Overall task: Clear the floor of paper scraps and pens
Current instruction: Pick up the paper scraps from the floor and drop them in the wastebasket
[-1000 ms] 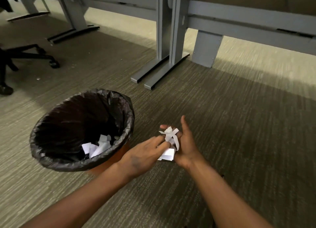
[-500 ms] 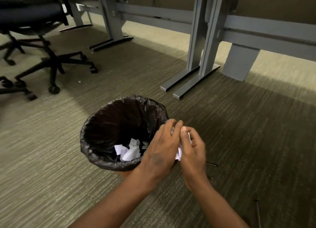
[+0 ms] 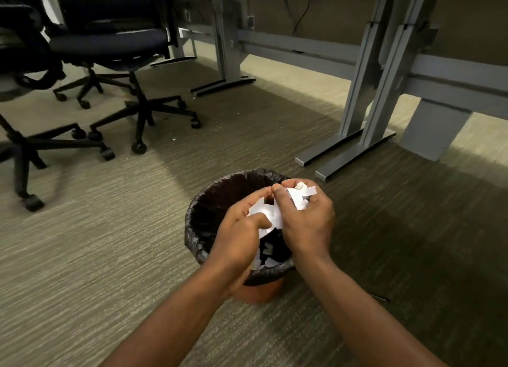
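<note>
Both hands hover over the mouth of an orange bin with a black liner (image 3: pixel 198 218). My left hand (image 3: pixel 239 229) and my right hand (image 3: pixel 305 218) together clutch a bunch of white paper scraps (image 3: pixel 270 211), fingertips touching above it. More white scraps (image 3: pixel 268 256) lie at the bottom of the bin, partly hidden by my hands. A thin dark pen (image 3: pixel 379 297) lies on the carpet to the right of the bin.
Black wheeled office chairs (image 3: pixel 137 113) stand at the back left. Grey desk legs with flat feet (image 3: pixel 354 146) rise behind the bin, another desk foot (image 3: pixel 222 85) farther back. A tiny white speck (image 3: pixel 174 139) lies on the carpet near a chair caster.
My hands carried the paper scraps from the carpet beside the bin to above its opening. The view has swung left and lifted, which brings the chairs into sight.
</note>
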A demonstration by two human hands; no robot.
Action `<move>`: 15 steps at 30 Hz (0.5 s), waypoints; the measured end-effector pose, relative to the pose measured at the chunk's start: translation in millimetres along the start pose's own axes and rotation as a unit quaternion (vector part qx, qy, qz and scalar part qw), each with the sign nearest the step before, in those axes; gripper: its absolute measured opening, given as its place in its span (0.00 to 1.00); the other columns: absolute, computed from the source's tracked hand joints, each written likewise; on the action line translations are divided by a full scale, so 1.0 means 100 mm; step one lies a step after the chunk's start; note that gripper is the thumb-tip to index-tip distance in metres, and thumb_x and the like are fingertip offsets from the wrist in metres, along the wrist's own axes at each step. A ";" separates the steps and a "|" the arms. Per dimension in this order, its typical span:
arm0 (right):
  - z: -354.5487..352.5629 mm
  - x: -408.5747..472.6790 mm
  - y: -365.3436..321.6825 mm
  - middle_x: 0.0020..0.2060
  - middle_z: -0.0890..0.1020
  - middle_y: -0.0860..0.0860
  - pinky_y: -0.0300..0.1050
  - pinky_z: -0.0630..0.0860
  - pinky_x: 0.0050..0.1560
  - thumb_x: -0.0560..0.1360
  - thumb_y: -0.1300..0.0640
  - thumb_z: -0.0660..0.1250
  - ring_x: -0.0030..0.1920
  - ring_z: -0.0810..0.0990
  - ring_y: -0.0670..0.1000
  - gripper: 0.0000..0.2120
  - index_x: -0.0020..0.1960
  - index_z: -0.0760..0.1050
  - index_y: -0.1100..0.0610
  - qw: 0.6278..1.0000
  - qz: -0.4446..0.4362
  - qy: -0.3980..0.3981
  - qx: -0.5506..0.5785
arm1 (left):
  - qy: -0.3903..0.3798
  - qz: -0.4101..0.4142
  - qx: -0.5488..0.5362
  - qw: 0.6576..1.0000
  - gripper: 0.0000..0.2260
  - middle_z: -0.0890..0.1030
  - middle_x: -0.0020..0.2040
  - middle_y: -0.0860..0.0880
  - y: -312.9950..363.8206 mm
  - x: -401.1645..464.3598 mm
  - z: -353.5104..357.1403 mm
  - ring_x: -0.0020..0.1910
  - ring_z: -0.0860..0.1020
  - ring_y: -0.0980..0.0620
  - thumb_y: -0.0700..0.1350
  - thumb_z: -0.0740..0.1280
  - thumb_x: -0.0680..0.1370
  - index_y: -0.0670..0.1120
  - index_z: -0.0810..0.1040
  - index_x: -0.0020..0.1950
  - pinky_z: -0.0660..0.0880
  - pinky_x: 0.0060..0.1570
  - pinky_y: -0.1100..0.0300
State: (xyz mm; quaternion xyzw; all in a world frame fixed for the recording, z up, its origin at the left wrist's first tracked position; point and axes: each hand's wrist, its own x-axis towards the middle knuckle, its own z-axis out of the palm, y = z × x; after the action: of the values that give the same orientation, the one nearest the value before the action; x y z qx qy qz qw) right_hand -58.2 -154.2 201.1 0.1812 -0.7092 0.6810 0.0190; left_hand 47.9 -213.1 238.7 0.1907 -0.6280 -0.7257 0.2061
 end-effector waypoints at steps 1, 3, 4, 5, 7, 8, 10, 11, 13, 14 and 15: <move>0.07 -0.01 0.00 0.38 0.85 0.45 0.50 0.83 0.41 0.71 0.48 0.75 0.40 0.85 0.45 0.06 0.45 0.81 0.48 1.000 -0.006 -0.008 -0.018 | 0.038 -0.041 -0.061 0.997 0.21 0.86 0.58 0.46 0.00 0.04 -0.05 0.60 0.84 0.47 0.32 0.59 0.78 0.50 0.82 0.63 0.81 0.60 0.49; 0.19 -0.01 0.02 0.37 0.84 0.43 0.44 0.81 0.40 0.71 0.47 0.76 0.39 0.83 0.41 0.07 0.45 0.81 0.48 0.998 -0.021 -0.026 -0.045 | 0.101 -0.129 -0.155 0.974 0.14 0.83 0.62 0.38 -0.02 0.17 -0.16 0.63 0.81 0.39 0.39 0.60 0.82 0.42 0.80 0.64 0.77 0.66 0.42; 0.24 0.00 0.04 0.36 0.84 0.42 0.39 0.79 0.38 0.71 0.47 0.76 0.39 0.83 0.40 0.07 0.44 0.81 0.48 0.998 -0.021 -0.035 -0.056 | 0.114 -0.164 -0.200 0.959 0.15 0.82 0.63 0.36 -0.03 0.23 -0.23 0.63 0.81 0.37 0.42 0.60 0.83 0.39 0.79 0.66 0.76 0.66 0.41; 0.30 0.01 0.08 0.36 0.84 0.42 0.35 0.77 0.37 0.71 0.46 0.76 0.38 0.82 0.39 0.08 0.44 0.81 0.48 0.997 -0.012 -0.044 -0.067 | 0.121 -0.189 -0.241 0.944 0.17 0.81 0.64 0.34 -0.04 0.29 -0.29 0.62 0.81 0.37 0.45 0.60 0.84 0.36 0.77 0.67 0.77 0.65 0.42; 0.40 0.04 0.17 0.36 0.84 0.43 0.37 0.77 0.39 0.70 0.46 0.77 0.38 0.82 0.40 0.09 0.44 0.82 0.50 0.993 0.037 -0.064 -0.088 | 0.132 -0.223 -0.299 0.918 0.22 0.81 0.63 0.34 -0.09 0.39 -0.40 0.54 0.82 0.38 0.53 0.61 0.83 0.36 0.75 0.67 0.79 0.57 0.43; 0.45 0.05 0.23 0.37 0.85 0.45 0.42 0.80 0.42 0.70 0.46 0.77 0.40 0.83 0.43 0.10 0.44 0.82 0.50 0.989 0.083 -0.078 -0.094 | 0.139 -0.235 -0.314 0.909 0.25 0.80 0.62 0.35 -0.13 0.43 -0.44 0.52 0.82 0.38 0.56 0.61 0.83 0.36 0.74 0.68 0.79 0.55 0.43; 0.54 0.09 0.35 0.41 0.86 0.49 0.52 0.82 0.50 0.72 0.45 0.75 0.45 0.85 0.51 0.11 0.46 0.82 0.52 0.969 0.194 -0.110 -0.102 | 0.153 -0.263 -0.309 0.901 0.31 0.76 0.66 0.34 -0.24 0.51 -0.49 0.55 0.81 0.36 0.62 0.60 0.82 0.38 0.69 0.73 0.77 0.58 0.40; 0.57 0.11 0.40 0.44 0.86 0.52 0.55 0.82 0.53 0.73 0.44 0.74 0.48 0.84 0.54 0.13 0.47 0.82 0.54 0.956 0.244 -0.129 -0.100 | 0.159 -0.280 -0.293 0.900 0.33 0.72 0.70 0.34 -0.30 0.54 -0.49 0.57 0.80 0.35 0.64 0.58 0.81 0.39 0.67 0.76 0.75 0.59 0.39; 0.59 0.15 0.46 0.52 0.83 0.55 0.55 0.80 0.56 0.75 0.39 0.71 0.51 0.81 0.56 0.21 0.54 0.79 0.57 0.923 0.338 -0.173 -0.066 | 0.169 -0.302 -0.261 0.901 0.39 0.67 0.76 0.36 -0.39 0.56 -0.50 0.60 0.79 0.34 0.69 0.55 0.80 0.42 0.60 0.80 0.76 0.55 0.39; 0.58 0.16 0.47 0.56 0.82 0.56 0.55 0.79 0.58 0.75 0.36 0.69 0.54 0.80 0.57 0.28 0.62 0.78 0.58 0.902 0.382 -0.195 -0.039 | 0.177 -0.308 -0.246 0.902 0.41 0.65 0.77 0.36 -0.40 0.56 -0.49 0.60 0.78 0.35 0.71 0.54 0.78 0.44 0.58 0.81 0.78 0.49 0.40; 0.56 0.17 0.47 0.61 0.80 0.58 0.58 0.78 0.61 0.74 0.34 0.67 0.59 0.80 0.59 0.34 0.68 0.74 0.58 0.883 0.419 -0.212 -0.009 | 0.187 -0.311 -0.235 0.902 0.42 0.64 0.78 0.37 -0.41 0.56 -0.49 0.60 0.78 0.37 0.73 0.54 0.77 0.45 0.56 0.82 0.78 0.43 0.42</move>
State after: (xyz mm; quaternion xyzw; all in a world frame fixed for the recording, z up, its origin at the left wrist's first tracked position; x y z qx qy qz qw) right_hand -74.9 -212.5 156.2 0.0075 -0.7122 0.5645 -0.4171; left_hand 24.4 -278.7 189.9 0.4550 -0.2978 -0.8302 0.1223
